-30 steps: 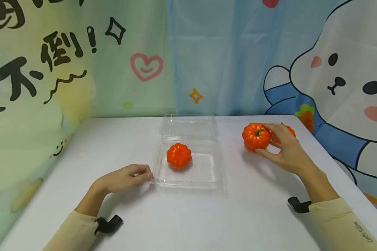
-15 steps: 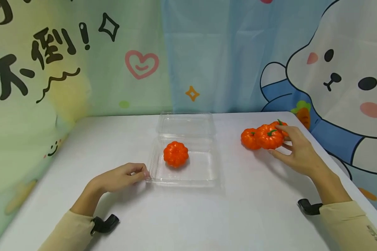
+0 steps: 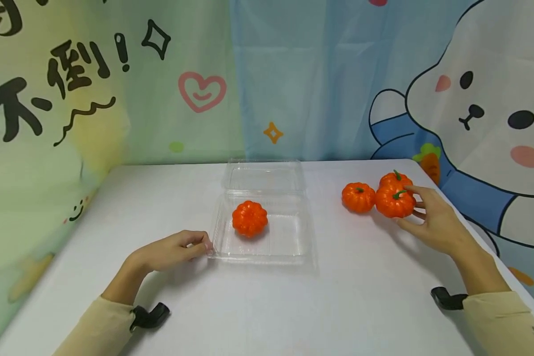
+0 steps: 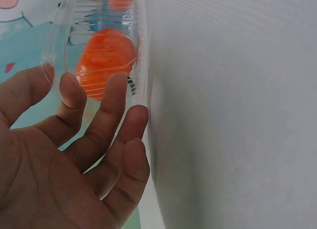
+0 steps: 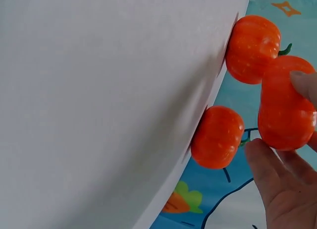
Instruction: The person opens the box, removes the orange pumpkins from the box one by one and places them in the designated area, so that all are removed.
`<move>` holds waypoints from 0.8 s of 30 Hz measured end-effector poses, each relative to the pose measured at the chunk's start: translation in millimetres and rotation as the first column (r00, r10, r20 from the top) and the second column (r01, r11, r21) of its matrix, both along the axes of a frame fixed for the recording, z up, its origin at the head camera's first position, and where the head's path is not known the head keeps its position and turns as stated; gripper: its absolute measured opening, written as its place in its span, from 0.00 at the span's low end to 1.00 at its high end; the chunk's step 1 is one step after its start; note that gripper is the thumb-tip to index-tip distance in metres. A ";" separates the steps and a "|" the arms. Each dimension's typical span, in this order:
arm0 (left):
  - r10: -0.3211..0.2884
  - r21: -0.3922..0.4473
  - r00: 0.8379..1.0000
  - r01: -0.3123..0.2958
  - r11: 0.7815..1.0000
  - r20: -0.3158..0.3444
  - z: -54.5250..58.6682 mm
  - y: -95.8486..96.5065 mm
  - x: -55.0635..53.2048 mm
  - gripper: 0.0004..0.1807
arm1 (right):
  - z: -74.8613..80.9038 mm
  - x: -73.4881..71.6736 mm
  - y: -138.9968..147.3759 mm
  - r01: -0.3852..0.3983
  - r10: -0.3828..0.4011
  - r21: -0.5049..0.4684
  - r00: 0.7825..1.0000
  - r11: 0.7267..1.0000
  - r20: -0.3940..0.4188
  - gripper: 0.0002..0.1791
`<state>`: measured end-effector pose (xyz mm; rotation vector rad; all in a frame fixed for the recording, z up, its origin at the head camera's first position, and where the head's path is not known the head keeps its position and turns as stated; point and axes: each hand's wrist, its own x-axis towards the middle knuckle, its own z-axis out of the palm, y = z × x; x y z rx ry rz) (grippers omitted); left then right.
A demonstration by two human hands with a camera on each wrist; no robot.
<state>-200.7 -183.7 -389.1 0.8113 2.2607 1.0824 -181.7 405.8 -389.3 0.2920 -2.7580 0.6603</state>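
My left hand (image 3: 171, 251) pinches the near left corner of a clear plastic clamshell box (image 3: 260, 259), whose lid (image 3: 265, 176) lies folded back. One small orange toy pumpkin (image 3: 249, 218) sits in the left part of the box, with no stem showing. My right hand (image 3: 436, 222) holds another pumpkin (image 3: 392, 203) with a green stem between thumb and fingers. In the right wrist view this held pumpkin (image 5: 285, 110) is raised off the table. Two more stand on the table by it: one pumpkin (image 3: 358, 198) to its left, another pumpkin (image 3: 393, 178) behind, partly hidden.
The white table (image 3: 320, 306) ends close beyond the pumpkins on the right and behind the lid. A printed cloth (image 3: 316, 89) with a cartoon bear hangs behind it. Black wrist mounts (image 3: 150, 316) stick out from both sleeves.
My right hand has carried its pumpkin to the right, from in front of the left standing pumpkin to in front of the rear one. The left hand stays at the box corner.
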 end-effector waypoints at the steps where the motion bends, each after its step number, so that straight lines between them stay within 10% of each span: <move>1: 0.004 -0.002 1.000 -0.004 1.000 0.008 -0.7 -0.1 0.9 0.13 | -1.0 1.0 1.2 0.004 -0.004 0.012 1.000 1.000 0.012 0.45; 24: -0.017 -0.016 0.997 0.016 1.000 -0.070 4.4 -2.4 -0.3 0.12 | -1.6 -3.8 14.1 0.055 -0.078 0.112 0.973 0.992 0.219 0.50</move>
